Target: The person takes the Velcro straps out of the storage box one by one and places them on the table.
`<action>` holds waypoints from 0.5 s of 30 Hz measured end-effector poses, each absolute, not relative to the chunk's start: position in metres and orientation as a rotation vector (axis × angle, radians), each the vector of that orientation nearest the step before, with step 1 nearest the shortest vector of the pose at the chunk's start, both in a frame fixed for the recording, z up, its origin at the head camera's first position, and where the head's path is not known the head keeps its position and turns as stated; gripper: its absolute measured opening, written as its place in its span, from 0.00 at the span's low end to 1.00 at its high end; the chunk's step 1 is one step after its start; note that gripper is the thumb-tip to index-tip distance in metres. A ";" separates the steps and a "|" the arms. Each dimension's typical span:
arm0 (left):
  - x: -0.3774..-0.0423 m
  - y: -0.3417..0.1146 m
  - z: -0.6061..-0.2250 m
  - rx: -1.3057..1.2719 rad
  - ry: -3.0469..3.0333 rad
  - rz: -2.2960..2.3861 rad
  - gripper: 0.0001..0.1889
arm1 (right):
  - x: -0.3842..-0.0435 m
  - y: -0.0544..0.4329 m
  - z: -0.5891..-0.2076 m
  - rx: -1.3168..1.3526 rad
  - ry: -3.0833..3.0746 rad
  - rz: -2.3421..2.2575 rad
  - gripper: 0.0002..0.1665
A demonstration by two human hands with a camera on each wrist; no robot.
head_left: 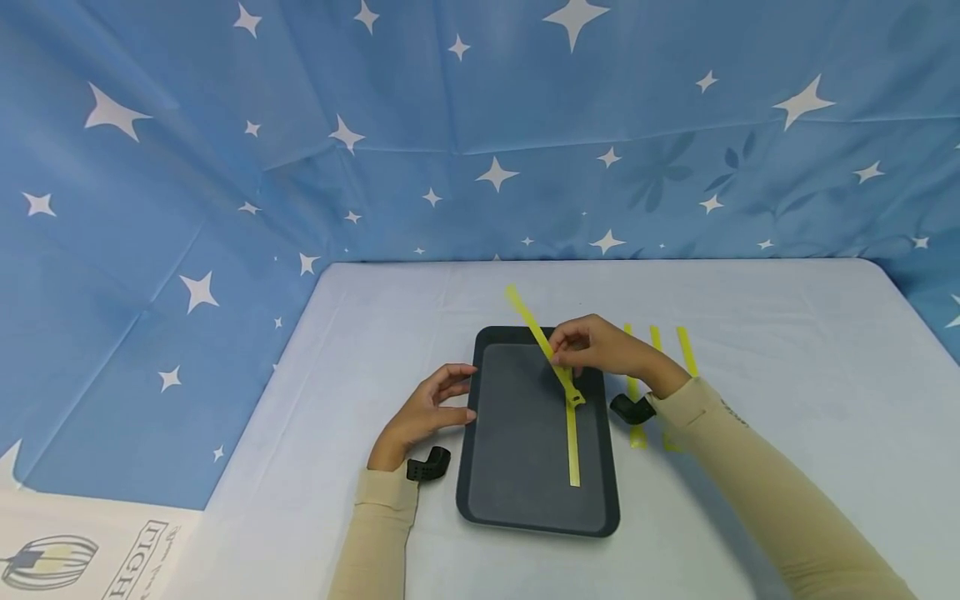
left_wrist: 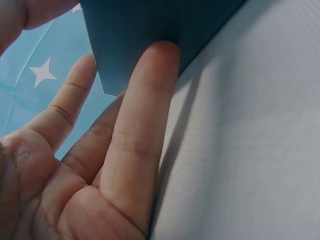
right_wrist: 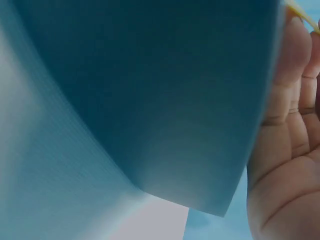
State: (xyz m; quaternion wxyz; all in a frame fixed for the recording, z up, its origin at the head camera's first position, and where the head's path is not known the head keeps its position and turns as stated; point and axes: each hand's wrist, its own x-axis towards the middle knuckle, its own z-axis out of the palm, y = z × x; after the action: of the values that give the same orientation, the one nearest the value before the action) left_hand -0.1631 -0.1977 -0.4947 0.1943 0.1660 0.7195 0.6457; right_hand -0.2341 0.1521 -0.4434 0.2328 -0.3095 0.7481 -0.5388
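A white worktop [head_left: 810, 375] carries a dark tray [head_left: 517, 450], well in from its far, left and right edges. The tray looks stiff and light, so it may slide if bumped; its rim is the best place to hold it. The left hand [head_left: 431, 412] is spread, its fingertips touching the tray's left side. The right hand [head_left: 600, 346] pinches a yellow cable tie [head_left: 532, 327] by its middle, above the tray's right half. That tie should be light, thin and bendy, and hard to break; I'd hold it close to its slotted head [head_left: 575, 399] so it won't flop. A second tie [head_left: 572, 446] runs down the tray, but I can't tell if the two are joined. Three more ties [head_left: 686, 346] lie between the tray and the worktop's right edge, partly behind the right arm.
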 end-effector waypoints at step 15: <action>-0.162 -0.197 -0.494 0.463 2.021 1.812 0.38 | -0.222 0.168 -0.444 -0.563 1.997 -1.660 0.11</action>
State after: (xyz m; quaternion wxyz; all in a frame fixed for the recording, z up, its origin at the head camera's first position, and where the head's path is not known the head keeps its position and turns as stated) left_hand -0.1624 -0.1972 -0.4937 0.1927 0.1651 0.7201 0.6458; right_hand -0.2217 0.1683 -0.4440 0.2397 -0.2056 0.7297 -0.6065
